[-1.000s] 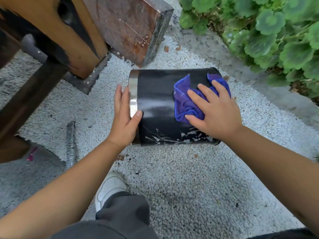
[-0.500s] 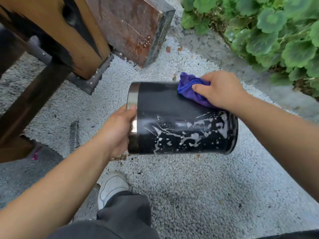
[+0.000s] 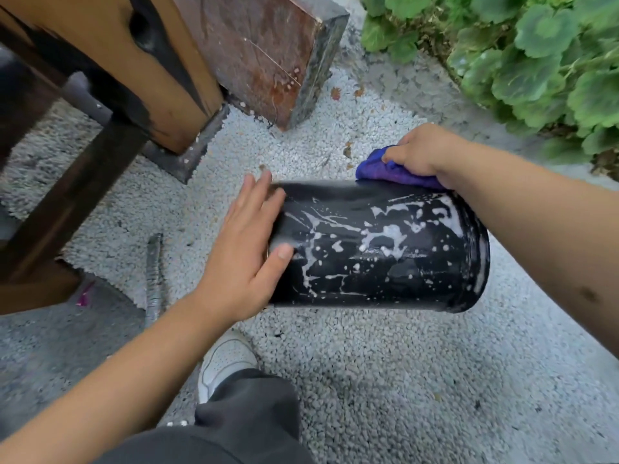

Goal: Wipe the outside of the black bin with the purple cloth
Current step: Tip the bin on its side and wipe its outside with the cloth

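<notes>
**Bin on its side, cloth at the far edge**

The bin (image 3: 375,249) lies on its side on the gravel (image 3: 368,380), long axis running left to right. Its near-facing wall carries white splashes and streaks, densest toward the right end.

Left hand (image 3: 244,256): open and flat, fingers extended, palm pressed against the bin's left end. It grips nothing.

Right hand (image 3: 418,152): closed around the bunched cloth (image 3: 388,169), pressing it on the far upper edge of the bin, toward the right end. Only part of the cloth shows below the hand.

Surroundings: a wooden post (image 3: 134,61) and a reddish stone block (image 3: 268,51) stand beyond the bin's left end, apart from it. Green plants (image 3: 536,55) fill the upper right. A white shoe (image 3: 224,363) rests on the gravel near the bin, below its left end.
</notes>
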`<state>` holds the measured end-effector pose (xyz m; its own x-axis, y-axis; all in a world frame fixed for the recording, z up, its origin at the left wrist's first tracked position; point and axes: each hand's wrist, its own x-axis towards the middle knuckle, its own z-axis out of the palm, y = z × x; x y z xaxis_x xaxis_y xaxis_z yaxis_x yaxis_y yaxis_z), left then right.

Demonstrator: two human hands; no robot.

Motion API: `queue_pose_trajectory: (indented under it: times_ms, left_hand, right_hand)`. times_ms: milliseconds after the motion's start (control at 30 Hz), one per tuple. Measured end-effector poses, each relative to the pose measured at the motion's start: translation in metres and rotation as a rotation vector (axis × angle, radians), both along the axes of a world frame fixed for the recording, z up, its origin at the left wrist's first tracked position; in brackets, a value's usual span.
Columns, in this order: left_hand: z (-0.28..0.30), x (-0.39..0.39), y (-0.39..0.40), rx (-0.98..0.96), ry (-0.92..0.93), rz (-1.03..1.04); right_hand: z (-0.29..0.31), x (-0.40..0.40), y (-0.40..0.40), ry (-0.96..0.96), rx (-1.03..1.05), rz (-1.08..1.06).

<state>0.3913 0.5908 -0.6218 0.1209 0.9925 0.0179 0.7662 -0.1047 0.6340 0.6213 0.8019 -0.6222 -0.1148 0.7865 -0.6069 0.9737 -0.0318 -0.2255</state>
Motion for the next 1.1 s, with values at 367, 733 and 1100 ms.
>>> queue_pose_trajectory:
  times_ms: [367, 733, 1100]
  left_hand:
    - [0.010, 0.004, 0.019, -0.121, 0.134, 0.102]
    - [0.017, 0.003, 0.051, -0.165, 0.108, 0.199]
    - [0.008, -0.006, 0.081, -0.237, -0.055, 0.264]
  right_hand:
    - [0.020, -0.053, -0.018, 0.423, -0.231, 0.078]
    - [0.058, -0.087, -0.052, 0.571, -0.153, 0.375]
    - [0.063, 0.007, -0.087, 0.347, 0.383, 0.745]
